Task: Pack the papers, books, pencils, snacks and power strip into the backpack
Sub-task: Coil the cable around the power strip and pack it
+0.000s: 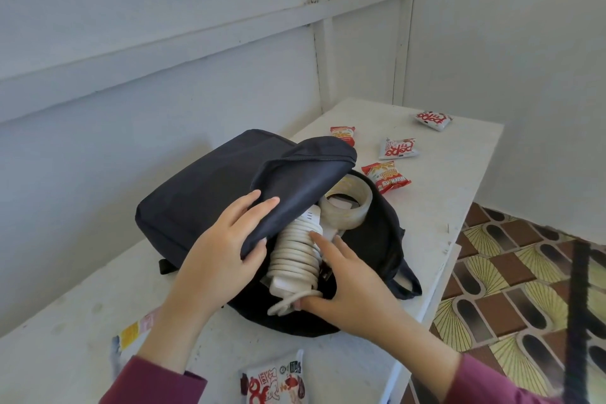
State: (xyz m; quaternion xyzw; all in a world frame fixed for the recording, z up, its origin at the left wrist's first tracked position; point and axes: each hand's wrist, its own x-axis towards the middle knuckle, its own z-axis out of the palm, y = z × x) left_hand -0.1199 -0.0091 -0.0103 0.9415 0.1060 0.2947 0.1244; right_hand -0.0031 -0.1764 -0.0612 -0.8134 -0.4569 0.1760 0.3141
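Note:
A dark navy backpack [210, 187] lies on the white table [436, 207] with its main opening facing me. My left hand [226, 249] grips the top flap and holds it lifted. My right hand [344, 285] is shut on the white power strip [295, 256], wound in its own cord, which sits halfway inside the opening. A clear tape roll [347, 207] rests inside the bag behind it. Snack packets lie loose on the table: a red one [386, 176], a white one [396, 147], another red one [343, 135], one far back [433, 120], and one near me [273, 377].
A further packet [134, 334] lies partly under my left forearm. The table's right edge drops to a patterned tile floor [511, 279]. White walls close in behind and on the right. A dark blurred bar [578, 321] stands at the right.

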